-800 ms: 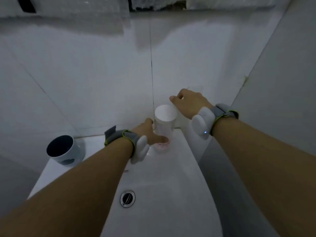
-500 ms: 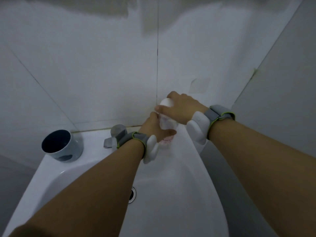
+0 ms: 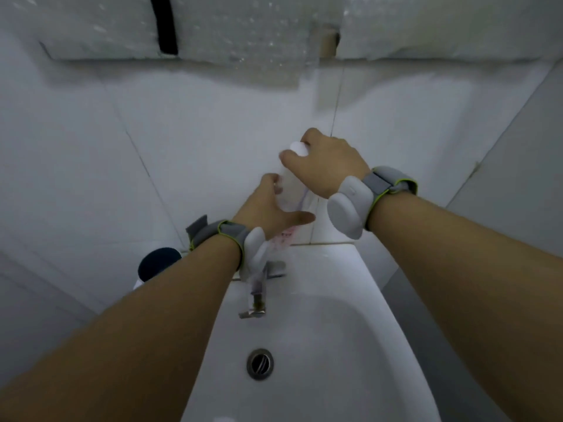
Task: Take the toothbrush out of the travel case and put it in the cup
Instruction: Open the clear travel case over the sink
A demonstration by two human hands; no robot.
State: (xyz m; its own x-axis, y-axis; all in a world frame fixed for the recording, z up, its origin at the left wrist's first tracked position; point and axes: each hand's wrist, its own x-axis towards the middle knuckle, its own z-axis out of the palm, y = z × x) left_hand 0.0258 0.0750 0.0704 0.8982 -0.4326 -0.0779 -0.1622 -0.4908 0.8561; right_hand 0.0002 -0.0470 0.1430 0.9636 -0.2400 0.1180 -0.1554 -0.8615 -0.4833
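Note:
A translucent white travel case stands upright above the back of the sink, held between both hands. My left hand wraps around its lower body, where a pink base shows under the thumb. My right hand grips the white cap at the top. A faint purple line, maybe the toothbrush, shows through the case wall. The dark-rimmed cup stands on the sink's left back corner, partly hidden by my left forearm.
A white sink lies below with a metal drain and a chrome tap under my left wrist. White tiled walls close in behind and to the right. A bubble-wrapped panel hangs above.
My right hand has closed over the cap of the case, which has been lifted higher off the sink ledge. The view has tilted, so the tap and the drain show.

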